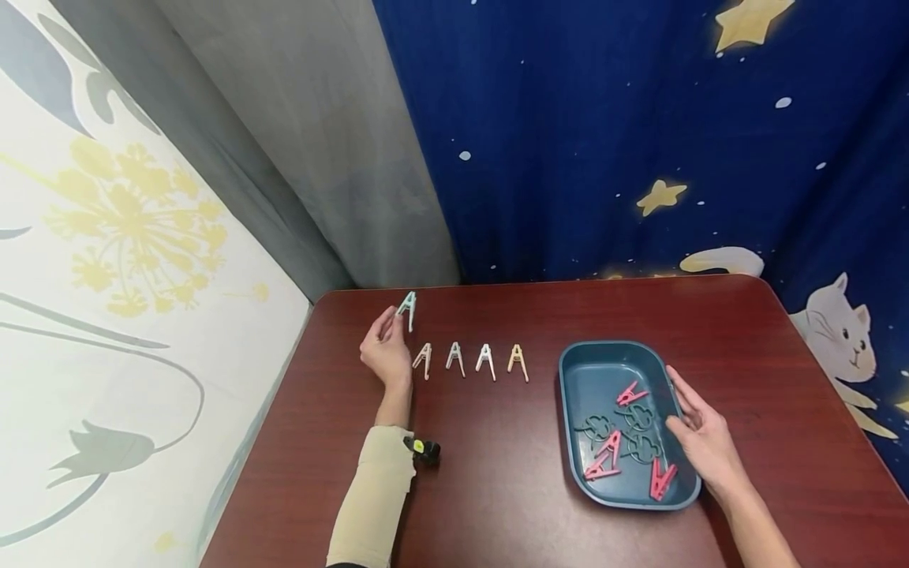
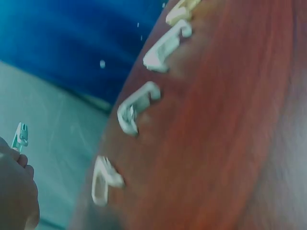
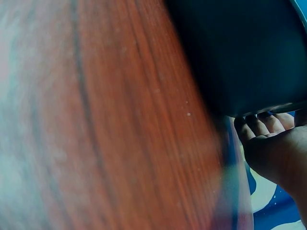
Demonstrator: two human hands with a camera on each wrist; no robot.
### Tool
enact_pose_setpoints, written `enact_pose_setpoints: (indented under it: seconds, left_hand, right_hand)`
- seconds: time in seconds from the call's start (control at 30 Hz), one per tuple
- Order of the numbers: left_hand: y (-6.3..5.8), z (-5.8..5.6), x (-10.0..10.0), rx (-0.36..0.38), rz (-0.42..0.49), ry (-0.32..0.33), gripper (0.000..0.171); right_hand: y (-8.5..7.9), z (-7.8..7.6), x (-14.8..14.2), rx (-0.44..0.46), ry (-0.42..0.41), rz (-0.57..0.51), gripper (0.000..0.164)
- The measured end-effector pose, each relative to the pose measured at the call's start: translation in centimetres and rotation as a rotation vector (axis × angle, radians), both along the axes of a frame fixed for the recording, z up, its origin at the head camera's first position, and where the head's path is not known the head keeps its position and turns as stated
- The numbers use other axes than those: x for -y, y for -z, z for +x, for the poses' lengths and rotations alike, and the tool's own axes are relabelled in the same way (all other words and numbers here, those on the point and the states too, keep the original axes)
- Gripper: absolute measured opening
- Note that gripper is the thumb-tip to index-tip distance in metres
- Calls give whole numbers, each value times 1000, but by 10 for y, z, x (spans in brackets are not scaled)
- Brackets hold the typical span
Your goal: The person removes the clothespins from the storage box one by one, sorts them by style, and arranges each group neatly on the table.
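In the head view my left hand (image 1: 387, 351) pinches a light teal clothespin (image 1: 408, 306) above the far left of the table. The same clothespin (image 2: 20, 136) shows at the left edge of the left wrist view. Just right of that hand, a row of clothespins lies on the table: a pinkish beige one (image 1: 423, 360), a pale grey-green one (image 1: 456, 359), a white one (image 1: 486, 361) and a yellow one (image 1: 518, 362). My right hand (image 1: 703, 434) grips the right side of a blue-grey tray (image 1: 568, 426), thumb at the rim and fingers against the outer wall.
Several pink clothespins (image 1: 662, 479) and dark green clover-shaped pieces (image 1: 598, 427) lie in the tray. The wooden table (image 1: 497, 505) ends at a blue curtain (image 1: 568, 142) and a grey curtain (image 1: 305, 142) behind, with a patterned white wall (image 1: 142, 355) on the left.
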State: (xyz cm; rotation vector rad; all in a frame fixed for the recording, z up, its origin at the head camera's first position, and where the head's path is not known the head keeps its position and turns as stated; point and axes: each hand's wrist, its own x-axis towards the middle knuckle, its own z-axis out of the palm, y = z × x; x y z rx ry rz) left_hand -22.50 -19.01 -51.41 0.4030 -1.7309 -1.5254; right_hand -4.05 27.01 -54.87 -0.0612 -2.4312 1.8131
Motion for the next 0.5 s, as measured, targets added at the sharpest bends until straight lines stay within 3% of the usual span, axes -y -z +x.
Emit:
enact_pose_setpoints:
  seconds: [0.23, 0.5]
  left_hand:
    - [22, 13, 31, 85, 4, -75, 17]
    - [33, 28, 41, 252, -10, -80, 17]
  right_hand:
    - [0, 1, 2, -26, -5, -19, 76]
    - [0, 1, 1, -49, -1, -18, 74]
